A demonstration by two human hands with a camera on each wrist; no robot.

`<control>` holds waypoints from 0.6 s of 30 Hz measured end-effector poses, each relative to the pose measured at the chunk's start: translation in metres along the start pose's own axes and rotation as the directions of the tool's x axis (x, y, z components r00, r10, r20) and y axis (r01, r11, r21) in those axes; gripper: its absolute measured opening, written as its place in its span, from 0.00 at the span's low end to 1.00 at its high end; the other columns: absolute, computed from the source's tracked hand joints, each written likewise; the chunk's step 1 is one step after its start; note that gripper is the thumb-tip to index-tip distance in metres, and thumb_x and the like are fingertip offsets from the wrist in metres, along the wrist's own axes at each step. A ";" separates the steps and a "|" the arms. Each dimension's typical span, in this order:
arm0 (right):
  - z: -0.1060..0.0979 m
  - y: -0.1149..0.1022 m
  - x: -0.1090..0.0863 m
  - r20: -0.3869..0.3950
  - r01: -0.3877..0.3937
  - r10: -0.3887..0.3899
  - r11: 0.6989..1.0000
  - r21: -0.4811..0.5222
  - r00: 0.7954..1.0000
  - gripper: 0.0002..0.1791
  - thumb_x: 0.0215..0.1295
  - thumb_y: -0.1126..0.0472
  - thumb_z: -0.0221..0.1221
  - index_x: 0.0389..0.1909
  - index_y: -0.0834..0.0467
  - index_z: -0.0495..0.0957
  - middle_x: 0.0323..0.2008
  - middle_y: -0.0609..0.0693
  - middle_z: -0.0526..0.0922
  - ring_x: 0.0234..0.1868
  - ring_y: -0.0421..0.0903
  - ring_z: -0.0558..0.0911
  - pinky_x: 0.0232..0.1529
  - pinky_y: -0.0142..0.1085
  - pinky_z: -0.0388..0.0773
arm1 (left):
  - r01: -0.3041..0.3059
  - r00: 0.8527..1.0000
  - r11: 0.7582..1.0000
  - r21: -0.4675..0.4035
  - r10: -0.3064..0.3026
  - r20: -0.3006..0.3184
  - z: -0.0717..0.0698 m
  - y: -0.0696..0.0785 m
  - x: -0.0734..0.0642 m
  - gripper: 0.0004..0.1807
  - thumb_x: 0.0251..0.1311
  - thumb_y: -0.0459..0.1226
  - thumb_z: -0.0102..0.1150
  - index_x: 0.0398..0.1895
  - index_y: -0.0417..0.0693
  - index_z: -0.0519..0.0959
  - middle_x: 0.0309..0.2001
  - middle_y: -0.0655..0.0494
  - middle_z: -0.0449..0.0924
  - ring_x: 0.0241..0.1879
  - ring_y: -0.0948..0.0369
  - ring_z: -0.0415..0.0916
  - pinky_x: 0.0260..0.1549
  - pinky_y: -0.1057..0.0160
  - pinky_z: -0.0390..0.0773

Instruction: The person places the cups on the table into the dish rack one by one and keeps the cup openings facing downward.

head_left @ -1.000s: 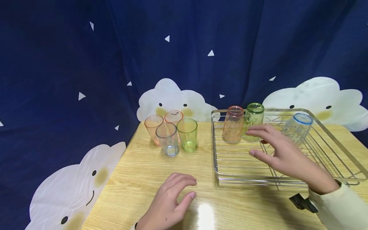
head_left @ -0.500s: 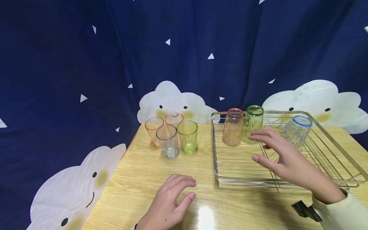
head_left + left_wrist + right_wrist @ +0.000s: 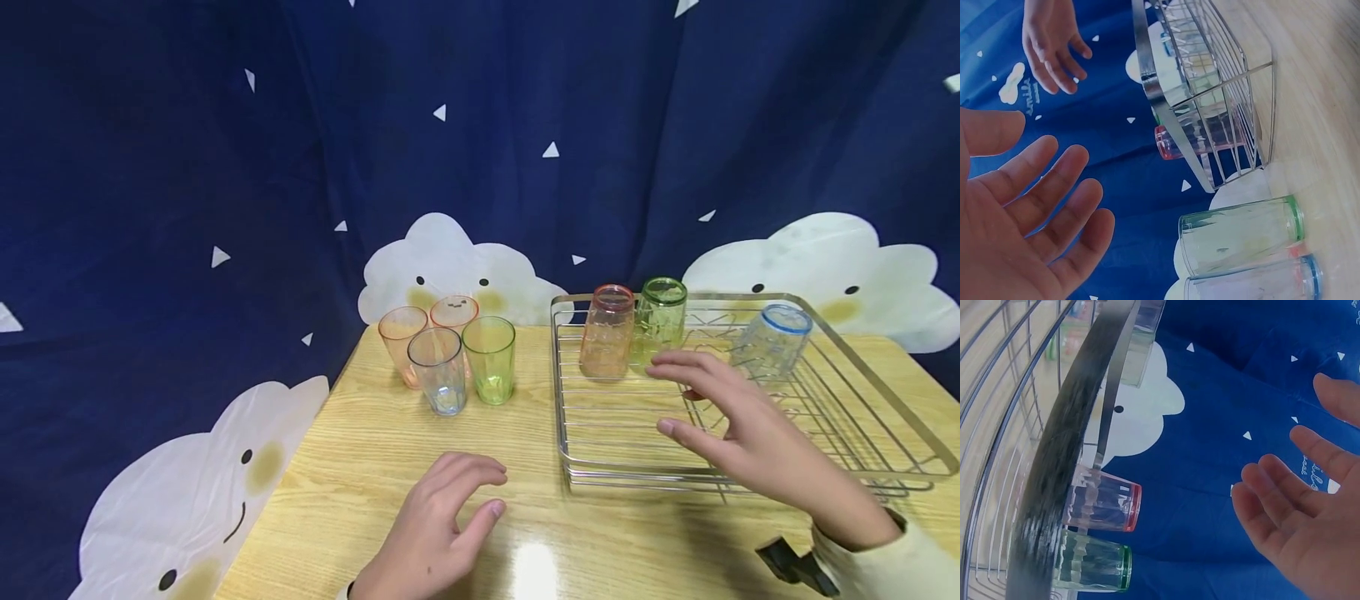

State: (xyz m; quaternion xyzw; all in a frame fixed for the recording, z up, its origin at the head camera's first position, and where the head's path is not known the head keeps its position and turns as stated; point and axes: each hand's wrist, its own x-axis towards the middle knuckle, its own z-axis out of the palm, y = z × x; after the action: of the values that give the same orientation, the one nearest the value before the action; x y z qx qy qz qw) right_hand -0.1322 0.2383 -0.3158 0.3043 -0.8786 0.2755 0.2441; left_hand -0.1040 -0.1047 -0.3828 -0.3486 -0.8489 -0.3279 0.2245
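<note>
My left hand (image 3: pixel 438 521) hovers over the table's front with relaxed fingers and nothing in them. Beyond it several clear tumblers stand upright in a cluster: a blue one (image 3: pixel 437 372), a green one (image 3: pixel 490 360), an orange one (image 3: pixel 397 333) and a red-rimmed one (image 3: pixel 455 310) behind. Above the wire rack (image 3: pixel 566 433) hangs my right hand (image 3: pixel 738 425), thumb and fingers spread apart, holding nothing. Inside the rack, a red tumbler (image 3: pixel 607 333) and a green tumbler (image 3: pixel 660 317) sit upside down, side by side. A blue tumbler (image 3: pixel 774 342) leans at the rack's right.
The wooden table (image 3: pixel 337 467) carries everything. A dark blue curtain (image 3: pixel 480 150) with white clouds hangs right behind and to the left. The rack's raised metal rim (image 3: pixel 1169 112) stands between the right hand and the table.
The view has tilted up slightly, so things sit lower in it. My right hand has drawn back slightly from the green tumbler in the rack. The left hand and the tumblers stay put.
</note>
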 end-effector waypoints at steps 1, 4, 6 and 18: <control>0.000 0.000 -0.001 0.000 -0.005 0.005 1.000 0.003 1.000 0.34 0.51 0.69 0.71 0.62 0.51 0.76 0.61 0.49 0.76 0.60 0.26 0.69 0.52 0.14 0.69 | 0.003 1.000 1.000 -0.001 -0.003 0.002 0.000 0.000 0.001 0.10 0.58 0.36 0.64 0.44 0.53 0.81 0.48 0.65 0.83 0.52 0.65 0.78 0.50 0.63 0.81; 0.001 0.003 -0.003 -0.008 -0.002 0.002 1.000 0.013 1.000 0.35 0.51 0.69 0.71 0.62 0.51 0.76 0.61 0.50 0.76 0.60 0.26 0.69 0.52 0.14 0.69 | 0.038 0.999 0.999 -0.014 -0.038 0.022 -0.002 0.001 0.002 0.10 0.59 0.36 0.64 0.44 0.54 0.82 0.49 0.66 0.83 0.53 0.66 0.78 0.51 0.63 0.81; 0.001 0.004 -0.003 -0.014 0.000 0.001 1.000 0.018 1.000 0.35 0.50 0.70 0.71 0.62 0.52 0.76 0.61 0.49 0.76 0.60 0.26 0.69 0.52 0.15 0.69 | 0.052 0.998 0.999 -0.008 -0.052 0.027 -0.002 0.002 0.002 0.09 0.60 0.37 0.64 0.44 0.54 0.82 0.49 0.66 0.83 0.53 0.67 0.78 0.51 0.64 0.81; 0.004 0.007 -0.006 -0.016 -0.004 0.004 1.000 0.007 1.000 0.34 0.51 0.68 0.71 0.62 0.51 0.76 0.60 0.49 0.77 0.57 0.27 0.71 0.48 0.18 0.71 | -0.038 0.997 0.998 0.054 0.041 -0.060 -0.005 -0.010 0.009 0.10 0.57 0.34 0.64 0.42 0.52 0.82 0.46 0.61 0.84 0.49 0.63 0.79 0.49 0.64 0.81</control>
State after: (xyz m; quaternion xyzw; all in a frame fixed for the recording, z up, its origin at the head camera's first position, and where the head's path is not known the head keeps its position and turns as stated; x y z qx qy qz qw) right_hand -0.1339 0.2429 -0.3253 0.3011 -0.8762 0.2816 0.2495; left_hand -0.1161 -0.1095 -0.3784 -0.3492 -0.8429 -0.3114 0.2659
